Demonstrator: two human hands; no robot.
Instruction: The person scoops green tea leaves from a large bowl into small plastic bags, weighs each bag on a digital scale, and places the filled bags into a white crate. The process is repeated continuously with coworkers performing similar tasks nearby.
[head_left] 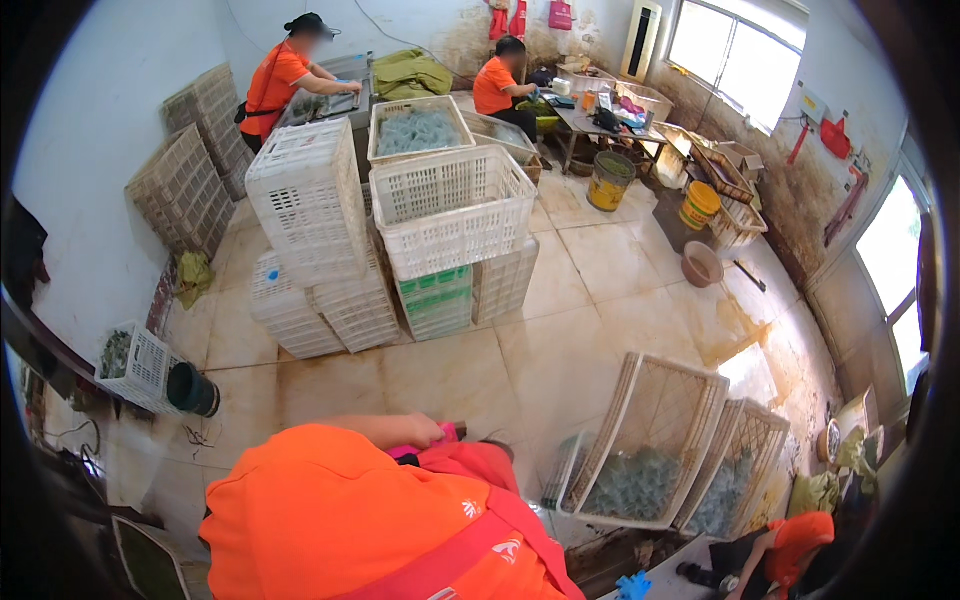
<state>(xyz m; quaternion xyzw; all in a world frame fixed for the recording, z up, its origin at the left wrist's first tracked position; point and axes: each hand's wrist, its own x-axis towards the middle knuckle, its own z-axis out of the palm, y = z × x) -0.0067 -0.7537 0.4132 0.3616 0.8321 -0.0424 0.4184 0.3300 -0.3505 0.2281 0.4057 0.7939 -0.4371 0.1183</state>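
My left hand [425, 431] reaches across in front of my body from an orange sleeve. Its fingers look closed on a bunched bright pink cloth [404, 446], though they are small and partly hidden. Right beside that hand a red apron [465, 464] hangs over my front, its strap crossing my orange shirt [320, 510]. A small dark object shows by the fingertips, too unclear to name. My right hand is out of sight. To the right, tilted white plastic crates [722, 388] hold clumps of pale grey-green material [640, 484].
Stacked white crates [455, 215] stand ahead on the tiled floor. Beyond them, one person [285, 75] bends over a work surface and another [494, 85] sits by a table [575, 118]. Buckets [610, 180] stand behind right. A third person [800, 545] is at lower right.
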